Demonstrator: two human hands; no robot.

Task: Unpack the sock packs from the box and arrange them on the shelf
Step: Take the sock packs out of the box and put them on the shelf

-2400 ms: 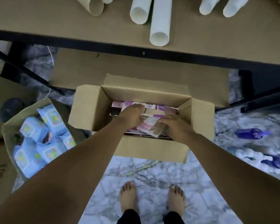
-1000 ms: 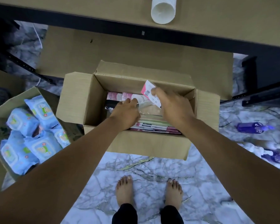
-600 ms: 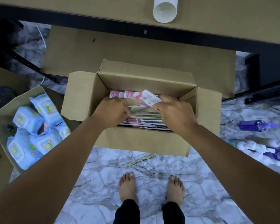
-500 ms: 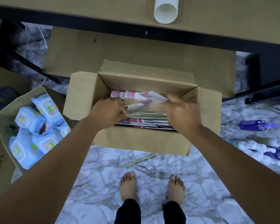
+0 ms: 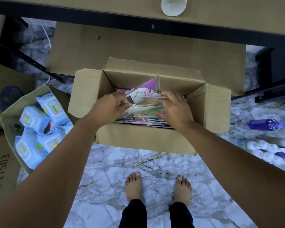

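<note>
Your left grip (image 5: 112, 106) pinches one edge of the sock packs (image 5: 143, 111) inside the cardboard box (image 5: 138, 139) at frame centre; your right grip (image 5: 174, 109) curls round their other end. The tilted purple pack (image 5: 147, 87) looks loose: lift unevenly and it may slip out.

Flat pink-and-white sock packs (image 5: 143, 120) stacked inside open cardboard box (image 5: 138, 140), top ones tilted up.

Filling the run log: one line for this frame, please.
phase: unpacking | left hand: pinches sock packs | right hand: grips same packs | box: open, on floor, more packs inside
</note>
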